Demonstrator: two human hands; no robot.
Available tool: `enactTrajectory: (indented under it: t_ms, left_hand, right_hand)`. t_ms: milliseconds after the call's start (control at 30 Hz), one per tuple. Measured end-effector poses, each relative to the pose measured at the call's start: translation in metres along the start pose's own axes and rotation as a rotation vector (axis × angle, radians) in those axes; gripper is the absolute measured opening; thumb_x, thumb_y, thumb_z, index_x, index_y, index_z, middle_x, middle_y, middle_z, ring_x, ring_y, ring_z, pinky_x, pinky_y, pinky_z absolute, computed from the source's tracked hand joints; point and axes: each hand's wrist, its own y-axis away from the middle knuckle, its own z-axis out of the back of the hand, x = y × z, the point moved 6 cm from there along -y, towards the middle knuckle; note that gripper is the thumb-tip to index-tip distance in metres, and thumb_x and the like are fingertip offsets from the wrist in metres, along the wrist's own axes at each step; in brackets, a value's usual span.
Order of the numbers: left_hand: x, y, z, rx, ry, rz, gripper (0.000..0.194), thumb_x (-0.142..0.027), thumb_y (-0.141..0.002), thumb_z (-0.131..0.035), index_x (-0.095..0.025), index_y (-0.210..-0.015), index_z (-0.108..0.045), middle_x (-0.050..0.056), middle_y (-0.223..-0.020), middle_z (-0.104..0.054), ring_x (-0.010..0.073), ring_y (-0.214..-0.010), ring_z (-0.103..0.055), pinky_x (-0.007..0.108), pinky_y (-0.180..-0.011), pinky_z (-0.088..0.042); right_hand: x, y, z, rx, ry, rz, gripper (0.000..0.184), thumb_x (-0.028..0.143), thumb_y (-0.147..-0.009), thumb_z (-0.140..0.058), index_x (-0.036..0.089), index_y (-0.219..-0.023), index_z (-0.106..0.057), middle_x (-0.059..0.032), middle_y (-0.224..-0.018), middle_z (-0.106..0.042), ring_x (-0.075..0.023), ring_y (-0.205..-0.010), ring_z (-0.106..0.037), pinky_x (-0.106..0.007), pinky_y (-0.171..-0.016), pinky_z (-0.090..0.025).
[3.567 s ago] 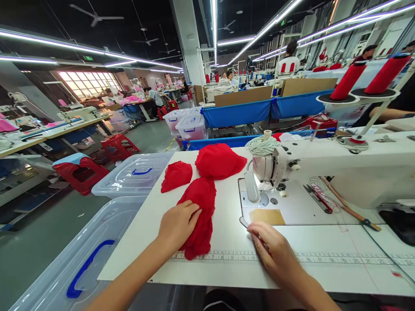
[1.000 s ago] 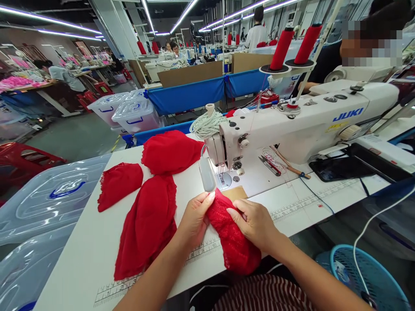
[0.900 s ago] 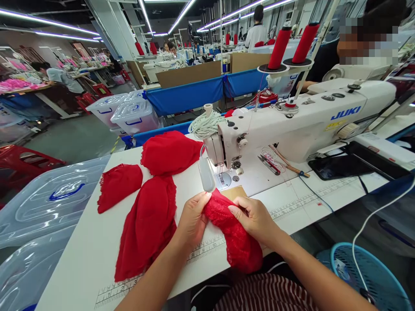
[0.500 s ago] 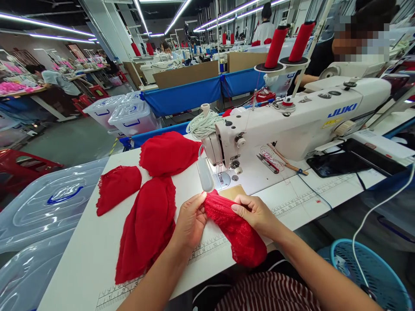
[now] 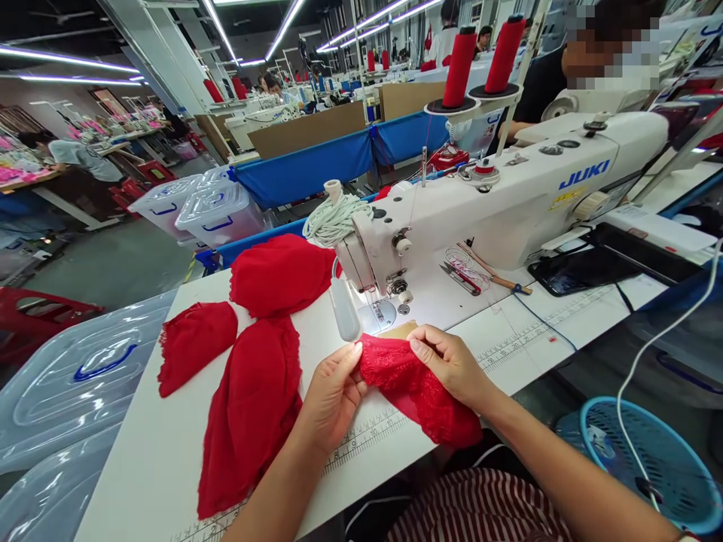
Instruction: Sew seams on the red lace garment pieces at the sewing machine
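A red lace-trimmed fabric piece [image 5: 415, 384] is stretched between my two hands, in front of the sewing machine [image 5: 486, 196]. My left hand [image 5: 336, 388] pinches its left end between thumb and fingers. On the other side, my right hand [image 5: 446, 365] grips the upper edge, thumb on top. The lower part of the cloth hangs over the table's front edge. Just beyond the hands are the needle plate [image 5: 379, 312] and a pale lamp head [image 5: 344, 309]. Red fabric pieces lie to the left: a long one [image 5: 248, 414], a small one [image 5: 197, 342] and a rear one [image 5: 282, 275].
Thread snips [image 5: 460, 278] and a black phone [image 5: 584, 275] lie along the machine bed. A blue basket [image 5: 649, 452] stands at lower right, with a white cable hanging over it. Clear plastic boxes [image 5: 84, 369] flank the table's left side. A co-worker [image 5: 536, 83] sits behind the machine.
The camera view has shifted slightly. Both hands keep hold of the red fabric, which is now spread a little wider, its lower part swung to the right.
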Motion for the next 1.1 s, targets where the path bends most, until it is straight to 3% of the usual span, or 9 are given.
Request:
enactTrajectory:
  t_ms: [233, 333, 467, 567, 667, 767, 867, 967, 1100]
  left_hand:
    - [0.001, 0.006, -0.011, 0.053, -0.063, 0.052, 0.022, -0.023, -0.079, -0.068, -0.013, -0.099, -0.069, 0.007, -0.086, -0.071, 0.0140, -0.076, -0.063, 0.022, -0.073, -0.051]
    - [0.010, 0.005, -0.013, 0.071, -0.016, 0.122, 0.022, -0.022, -0.074, -0.072, -0.012, -0.094, -0.069, 0.008, -0.085, -0.072, 0.0160, -0.077, -0.064, 0.025, -0.074, -0.052]
    - [0.010, 0.000, -0.003, -0.074, 0.211, 0.149, 0.007, -0.017, -0.074, -0.068, -0.011, -0.077, -0.068, 0.005, -0.073, -0.070, 0.0149, -0.066, -0.064, 0.024, -0.067, -0.053]
    - [0.004, -0.002, 0.005, -0.210, 0.357, 0.156, 0.013, -0.010, -0.079, -0.055, -0.010, -0.073, -0.066, 0.006, -0.071, -0.069, 0.0140, -0.065, -0.065, 0.023, -0.066, -0.055]
    - [0.004, -0.002, 0.007, -0.261, 0.397, 0.172, 0.024, -0.010, -0.086, -0.045, -0.012, -0.073, -0.065, 0.006, -0.073, -0.069, 0.0136, -0.064, -0.065, 0.026, -0.065, -0.057]
    - [0.006, -0.001, 0.005, -0.222, 0.347, 0.114, 0.016, -0.015, -0.087, -0.052, -0.011, -0.082, -0.067, 0.008, -0.082, -0.072, 0.0153, -0.073, -0.068, 0.026, -0.070, -0.058]
    - [0.007, -0.001, 0.003, -0.151, 0.224, 0.057, 0.008, -0.014, -0.079, -0.065, -0.009, -0.084, -0.069, 0.009, -0.083, -0.073, 0.0168, -0.076, -0.069, 0.024, -0.073, -0.057]
    - [0.006, 0.000, 0.004, -0.128, 0.175, 0.039, 0.011, -0.017, -0.073, -0.073, -0.010, -0.081, -0.070, 0.008, -0.082, -0.073, 0.0179, -0.078, -0.069, 0.026, -0.075, -0.057]
    - [0.003, 0.004, 0.004, -0.090, 0.172, 0.036, 0.019, -0.024, -0.067, -0.080, -0.013, -0.079, -0.070, 0.006, -0.079, -0.072, 0.0180, -0.077, -0.068, 0.027, -0.077, -0.057]
  right_hand:
    - [0.003, 0.002, -0.002, 0.022, -0.008, 0.000, 0.023, 0.034, -0.092, -0.044, 0.019, -0.075, -0.052, 0.0034, -0.067, -0.048, -0.0103, -0.061, -0.042, -0.023, -0.058, -0.035]
    - [0.002, 0.003, -0.010, 0.066, -0.061, -0.010, 0.018, 0.035, -0.090, -0.050, 0.020, -0.080, -0.054, 0.0030, -0.071, -0.051, -0.0104, -0.063, -0.046, -0.023, -0.059, -0.038]
    - [0.003, 0.006, -0.015, 0.183, -0.080, 0.005, 0.022, 0.029, -0.083, -0.060, 0.023, -0.102, -0.053, -0.0003, -0.091, -0.059, -0.0123, -0.076, -0.055, -0.024, -0.067, -0.045]
    - [0.002, 0.008, -0.002, 0.145, 0.181, 0.010, 0.028, 0.017, -0.080, -0.056, 0.024, -0.106, -0.052, -0.0012, -0.093, -0.059, -0.0140, -0.078, -0.057, -0.025, -0.066, -0.045]
    - [-0.003, 0.014, 0.011, 0.100, 0.522, 0.021, 0.025, 0.013, -0.080, -0.052, 0.022, -0.102, -0.055, -0.0037, -0.097, -0.061, -0.0169, -0.081, -0.058, -0.030, -0.068, -0.046]
    - [-0.008, 0.022, 0.014, 0.053, 0.743, 0.069, 0.018, 0.017, -0.082, -0.053, 0.021, -0.100, -0.057, -0.0066, -0.100, -0.063, -0.0201, -0.083, -0.060, -0.034, -0.070, -0.047]
    - [-0.008, 0.027, 0.010, 0.022, 0.804, 0.095, 0.005, 0.021, -0.084, -0.052, 0.021, -0.086, -0.057, -0.0069, -0.093, -0.062, -0.0209, -0.080, -0.060, -0.033, -0.068, -0.047]
    - [-0.006, 0.029, 0.010, 0.012, 0.603, -0.004, 0.016, 0.029, -0.090, -0.043, 0.021, -0.079, -0.051, -0.0059, -0.085, -0.061, -0.0186, -0.072, -0.058, -0.033, -0.064, -0.047]
    - [-0.011, 0.036, 0.000, 0.162, -0.122, -0.338, 0.028, 0.049, -0.091, -0.042, 0.022, -0.091, -0.047, -0.0022, -0.076, -0.062, -0.0177, -0.065, -0.062, -0.032, -0.058, -0.051]
